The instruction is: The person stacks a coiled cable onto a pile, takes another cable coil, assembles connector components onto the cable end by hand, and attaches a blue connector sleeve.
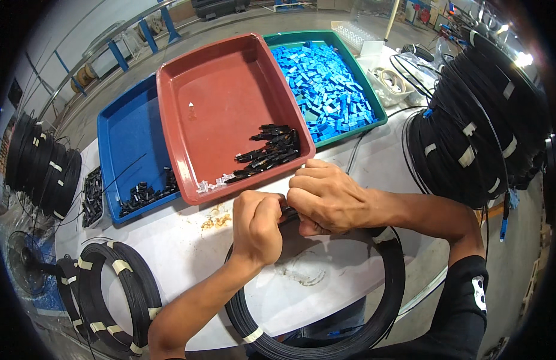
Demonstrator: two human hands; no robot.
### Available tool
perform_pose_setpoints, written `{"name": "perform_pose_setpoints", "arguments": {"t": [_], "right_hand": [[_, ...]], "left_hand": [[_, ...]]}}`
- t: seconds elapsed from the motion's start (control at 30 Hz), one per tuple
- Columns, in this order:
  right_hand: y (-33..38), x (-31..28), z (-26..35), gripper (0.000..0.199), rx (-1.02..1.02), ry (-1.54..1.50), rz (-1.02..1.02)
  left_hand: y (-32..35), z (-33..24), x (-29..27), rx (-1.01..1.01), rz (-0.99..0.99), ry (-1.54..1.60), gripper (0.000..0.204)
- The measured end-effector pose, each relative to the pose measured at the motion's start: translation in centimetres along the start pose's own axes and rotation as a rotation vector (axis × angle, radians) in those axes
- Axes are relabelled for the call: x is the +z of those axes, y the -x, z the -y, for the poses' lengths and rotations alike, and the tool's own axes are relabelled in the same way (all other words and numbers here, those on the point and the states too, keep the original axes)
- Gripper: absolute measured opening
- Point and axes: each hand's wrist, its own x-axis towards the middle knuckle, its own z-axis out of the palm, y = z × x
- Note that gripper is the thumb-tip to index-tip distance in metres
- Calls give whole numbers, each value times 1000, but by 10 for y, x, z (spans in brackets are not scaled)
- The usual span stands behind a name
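Observation:
My left hand (258, 227) and my right hand (327, 199) meet over the white table, just in front of the red tray (218, 108). The fingers of both are closed, pinching at a small dark piece mostly hidden between them; its kind cannot be made out. Below the hands a taped coil of black cable (395, 282) rests at the table's near edge, close to my body. Inside the red tray, black connector parts (272, 150) are heaped at the near right corner, beside small clear pieces (215, 183).
A green tray (380, 111) holds many blue connector pieces (326, 84). The blue tray (119, 144) has black parts along its near end. More taped cable coils (128, 282) sit at left; tall coil stacks (464, 138) rise at right. A fan (26, 261) stands far left.

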Motion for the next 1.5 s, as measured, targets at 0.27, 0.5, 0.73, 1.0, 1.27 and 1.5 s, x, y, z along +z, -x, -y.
{"name": "perform_pose_setpoints", "arguments": {"t": [0.27, 0.5, 0.73, 1.0, 1.27, 1.5], "right_hand": [[-7, -12, 18, 24, 518, -417, 184], [3, -23, 12, 15, 338, -225, 282], [14, -1, 18, 30, 76, 347, -96], [16, -2, -6, 24, -188, 594, -133], [7, -1, -18, 16, -290, 580, -31], [-1, -7, -2, 27, -199, 359, 37]], "left_hand": [[-8, 7, 13, 165, -193, -29, 15], [-12, 4, -7, -168, 150, 227, 29], [-2, 1, -1, -540, 139, 529, 36], [-25, -13, -7, -1209, 183, 970, 34], [-24, -7, -4, -1308, 218, 1029, 32], [20, 9, 17, -653, 44, 457, 21]]}}
